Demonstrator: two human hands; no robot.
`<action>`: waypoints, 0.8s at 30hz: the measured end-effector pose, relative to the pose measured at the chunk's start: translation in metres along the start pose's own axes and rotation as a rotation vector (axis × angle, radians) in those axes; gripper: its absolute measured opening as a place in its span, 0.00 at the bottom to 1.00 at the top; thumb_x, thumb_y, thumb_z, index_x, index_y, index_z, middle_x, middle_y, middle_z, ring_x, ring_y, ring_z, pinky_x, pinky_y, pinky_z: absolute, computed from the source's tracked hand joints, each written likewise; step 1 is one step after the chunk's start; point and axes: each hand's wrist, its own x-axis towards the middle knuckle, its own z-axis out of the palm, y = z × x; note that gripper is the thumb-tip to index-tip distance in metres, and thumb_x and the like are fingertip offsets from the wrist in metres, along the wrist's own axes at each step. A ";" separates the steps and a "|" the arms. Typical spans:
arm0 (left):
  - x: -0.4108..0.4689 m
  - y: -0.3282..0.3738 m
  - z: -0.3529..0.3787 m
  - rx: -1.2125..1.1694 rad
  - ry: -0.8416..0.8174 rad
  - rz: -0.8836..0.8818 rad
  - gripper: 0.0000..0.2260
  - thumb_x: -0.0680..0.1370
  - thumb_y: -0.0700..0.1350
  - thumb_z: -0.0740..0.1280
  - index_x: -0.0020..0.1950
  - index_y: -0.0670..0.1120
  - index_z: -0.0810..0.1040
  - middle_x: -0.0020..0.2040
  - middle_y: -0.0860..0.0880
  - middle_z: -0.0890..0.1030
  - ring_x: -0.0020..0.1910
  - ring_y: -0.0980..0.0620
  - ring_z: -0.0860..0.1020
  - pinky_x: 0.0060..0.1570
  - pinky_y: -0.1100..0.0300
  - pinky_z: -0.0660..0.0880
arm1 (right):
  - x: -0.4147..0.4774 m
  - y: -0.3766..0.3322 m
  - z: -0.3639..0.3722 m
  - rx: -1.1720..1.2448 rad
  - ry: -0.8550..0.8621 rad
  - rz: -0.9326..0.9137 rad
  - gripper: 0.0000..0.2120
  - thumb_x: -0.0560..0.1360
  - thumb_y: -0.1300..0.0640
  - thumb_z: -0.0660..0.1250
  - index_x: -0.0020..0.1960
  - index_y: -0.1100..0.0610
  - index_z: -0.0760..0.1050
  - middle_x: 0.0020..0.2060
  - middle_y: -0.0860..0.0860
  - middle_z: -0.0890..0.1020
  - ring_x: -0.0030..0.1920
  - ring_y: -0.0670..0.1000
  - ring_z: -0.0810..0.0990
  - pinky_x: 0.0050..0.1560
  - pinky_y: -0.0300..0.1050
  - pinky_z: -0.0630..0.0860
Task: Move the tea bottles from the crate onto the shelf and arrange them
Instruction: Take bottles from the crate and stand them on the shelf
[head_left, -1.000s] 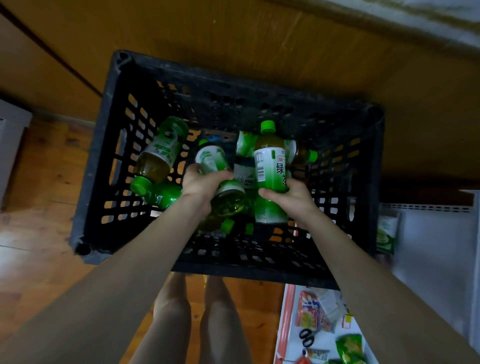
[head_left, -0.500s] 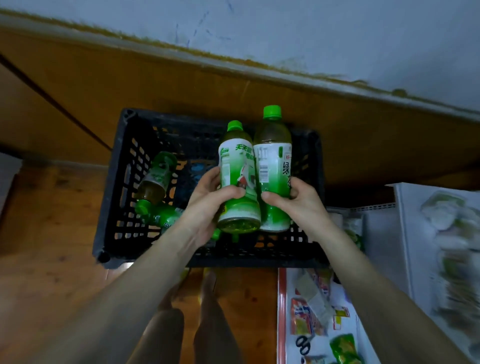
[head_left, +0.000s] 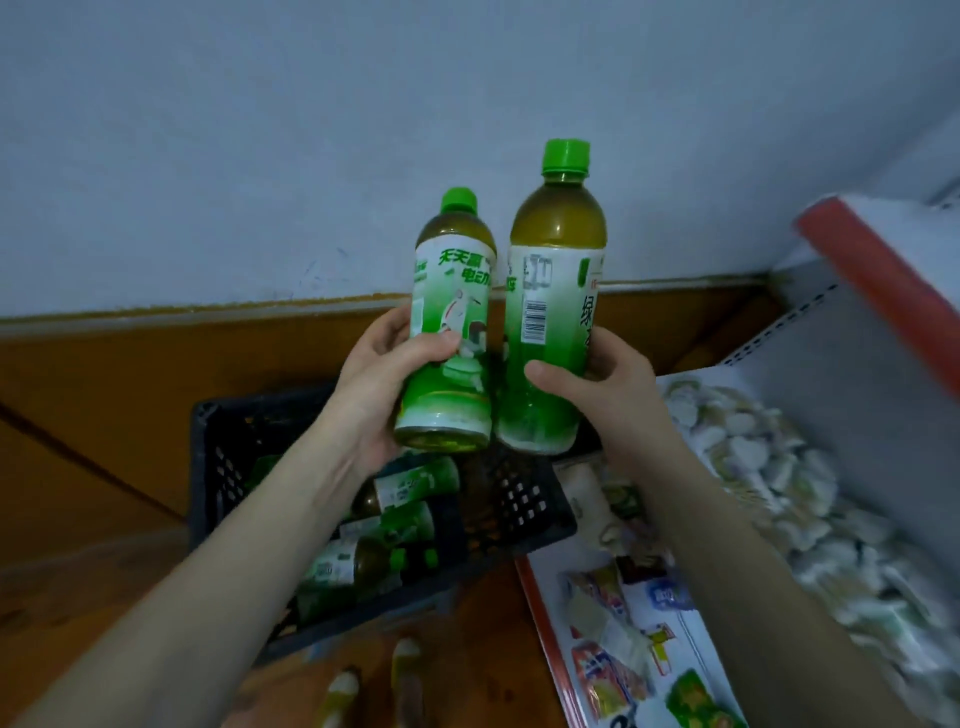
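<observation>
Closest in, two bare forearms are seen reaching up from the bottom corners; feet (head_left: 374, 686) are just visible on the wooden floor (head_left: 78, 571) at the bottom edge, a bit blurry. Beside them on the right, a white lower shelf (head_left: 545, 613) with a red front strip is loaded with colourful snack packets (head_left: 608, 670); what they are exactly can't be read.

A little further out, the black crate (head_left: 519, 509) is sat on the floor, partly hidden behind the left forearm; several green-labelled tea bottles (head_left: 410, 486) are left lying on their sides inside it.

Above the crate, two bottles are held up in the air, side by side and roughly upright, caps up. The smaller bottle (head_left: 452, 322) is gripped by the left hand (head_left: 379, 395), thumb wrapped across the front of the label and fingers curled behind it; the taller bottle (head_left: 556, 312) is gripped low down by the right hand (head_left: 597, 384), thumb on the front and fingers round the far side. The two bottles look to be touching or nearly so; hard to tell which.

Off to the right, an upper shelf (head_left: 857, 374) with a red edge is filled with bags of pale sweets (head_left: 753, 467). Behind everything, a brown wooden skirting panel and a plain bluish wall (head_left: 260, 130) are seen.
</observation>
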 end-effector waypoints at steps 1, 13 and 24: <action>-0.004 0.006 0.006 0.002 -0.032 0.005 0.33 0.59 0.41 0.70 0.65 0.44 0.71 0.51 0.43 0.81 0.37 0.50 0.83 0.31 0.58 0.79 | -0.007 -0.009 -0.005 0.006 0.067 -0.023 0.16 0.67 0.62 0.73 0.51 0.49 0.76 0.46 0.43 0.82 0.44 0.39 0.82 0.42 0.34 0.79; -0.027 0.015 0.103 0.102 -0.474 -0.011 0.25 0.62 0.41 0.68 0.60 0.44 0.74 0.38 0.48 0.84 0.34 0.51 0.83 0.29 0.59 0.78 | -0.105 -0.082 -0.092 0.074 0.590 -0.138 0.23 0.64 0.65 0.74 0.57 0.61 0.73 0.49 0.52 0.82 0.50 0.50 0.82 0.49 0.46 0.81; -0.025 -0.030 0.256 0.149 -0.797 -0.088 0.30 0.54 0.41 0.76 0.55 0.44 0.75 0.36 0.45 0.84 0.32 0.48 0.83 0.28 0.56 0.79 | -0.187 -0.092 -0.258 -0.018 1.061 -0.189 0.21 0.66 0.61 0.74 0.55 0.56 0.71 0.49 0.49 0.80 0.49 0.49 0.80 0.48 0.45 0.78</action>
